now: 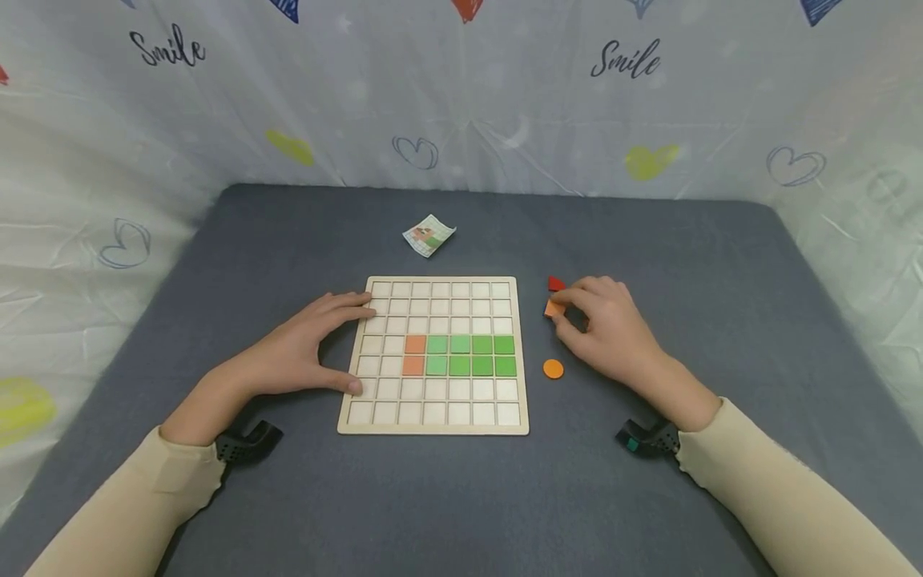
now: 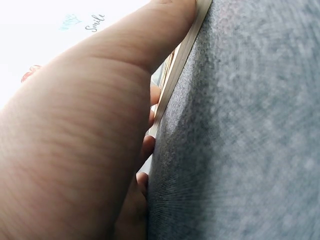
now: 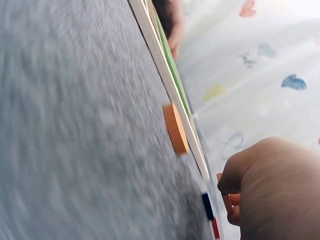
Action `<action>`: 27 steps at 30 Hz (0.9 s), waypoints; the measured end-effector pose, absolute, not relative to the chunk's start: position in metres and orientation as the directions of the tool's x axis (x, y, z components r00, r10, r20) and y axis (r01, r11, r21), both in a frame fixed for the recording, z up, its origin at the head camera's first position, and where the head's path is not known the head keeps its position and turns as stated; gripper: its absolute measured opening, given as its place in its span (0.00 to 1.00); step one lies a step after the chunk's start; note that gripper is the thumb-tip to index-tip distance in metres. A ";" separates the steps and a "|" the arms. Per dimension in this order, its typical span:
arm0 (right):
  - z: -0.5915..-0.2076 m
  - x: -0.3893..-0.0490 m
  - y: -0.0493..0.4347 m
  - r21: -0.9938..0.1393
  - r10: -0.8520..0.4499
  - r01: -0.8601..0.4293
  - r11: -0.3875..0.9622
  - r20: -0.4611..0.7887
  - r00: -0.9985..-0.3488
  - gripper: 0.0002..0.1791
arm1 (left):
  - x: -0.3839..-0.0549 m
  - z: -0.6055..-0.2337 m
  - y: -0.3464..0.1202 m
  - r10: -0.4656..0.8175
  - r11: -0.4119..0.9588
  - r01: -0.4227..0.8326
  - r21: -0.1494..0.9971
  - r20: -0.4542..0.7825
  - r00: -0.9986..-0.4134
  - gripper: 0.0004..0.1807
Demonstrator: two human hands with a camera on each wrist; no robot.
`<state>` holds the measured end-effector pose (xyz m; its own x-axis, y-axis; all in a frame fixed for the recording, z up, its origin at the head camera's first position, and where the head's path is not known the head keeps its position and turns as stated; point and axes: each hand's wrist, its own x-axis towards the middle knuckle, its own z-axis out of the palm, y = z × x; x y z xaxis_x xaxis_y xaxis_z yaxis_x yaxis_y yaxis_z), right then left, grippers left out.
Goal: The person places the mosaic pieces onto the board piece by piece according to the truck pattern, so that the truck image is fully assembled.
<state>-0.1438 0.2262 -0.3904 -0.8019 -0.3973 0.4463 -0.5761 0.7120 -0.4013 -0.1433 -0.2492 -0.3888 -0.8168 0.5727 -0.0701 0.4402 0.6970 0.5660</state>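
Note:
My left hand (image 1: 306, 344) rests spread along the left side of a light wooden grid board (image 1: 400, 430), its thumb and fingertips on the edge. Two orange squares and several green squares fill part of two middle rows of the board. Just right of the board, my right hand (image 1: 613, 328) pinches an orange square tile (image 1: 552, 308) between thumb and fingers. A red piece (image 1: 555, 284) lies just beyond those fingertips. Nearer the wrist is a flat orange disc (image 1: 553, 369). The right wrist view also shows a dark blue piece (image 3: 207, 206) beside the red one, below the hand.
A small printed picture card (image 1: 429, 236) lies behind the board on the dark grey table (image 1: 461, 505). Beyond the table's back edge hangs a pale curtain (image 1: 469, 96) with hearts and "Smile" lettering.

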 end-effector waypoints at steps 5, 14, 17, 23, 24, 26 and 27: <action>-0.390 -0.141 0.216 -0.400 -0.430 -0.607 0.687 0.449 -0.783 0.11 | -0.144 -0.388 -0.250 0.577 0.694 0.444 0.567 -0.069 -0.814 0.61; -0.390 -0.136 0.197 -0.408 -0.492 -0.669 0.622 0.461 -0.739 0.10 | -0.143 -0.388 -0.250 0.578 0.692 0.446 0.567 -0.066 -0.813 0.61; -0.391 -0.134 0.189 -0.414 -0.509 -0.681 0.604 0.458 -0.729 0.09 | -0.144 -0.388 -0.250 0.586 0.688 0.452 0.568 -0.067 -0.807 0.61; -0.392 -0.134 0.172 -0.412 -0.541 -0.713 0.568 0.466 -0.700 0.09 | -0.145 -0.388 -0.250 0.593 0.684 0.452 0.573 -0.075 -0.802 0.61; -0.392 -0.133 0.169 -0.412 -0.548 -0.719 0.561 0.467 -0.695 0.09 | -0.145 -0.387 -0.250 0.593 0.684 0.452 0.573 -0.075 -0.802 0.61; -0.392 -0.134 0.163 -0.412 -0.559 -0.727 0.549 0.465 -0.686 0.08 | -0.144 -0.387 -0.250 0.591 0.686 0.451 0.572 -0.076 -0.803 0.60; -0.392 -0.134 0.160 -0.412 -0.564 -0.729 0.547 0.462 -0.684 0.08 | -0.144 -0.387 -0.249 0.591 0.686 0.451 0.571 -0.075 -0.804 0.60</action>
<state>-0.1336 0.1603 -0.3923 -0.6844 -0.5645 0.4615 -0.7289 0.5469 -0.4119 -0.1444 -0.2495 -0.3869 -0.8035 0.5906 -0.0747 0.4508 0.6857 0.5715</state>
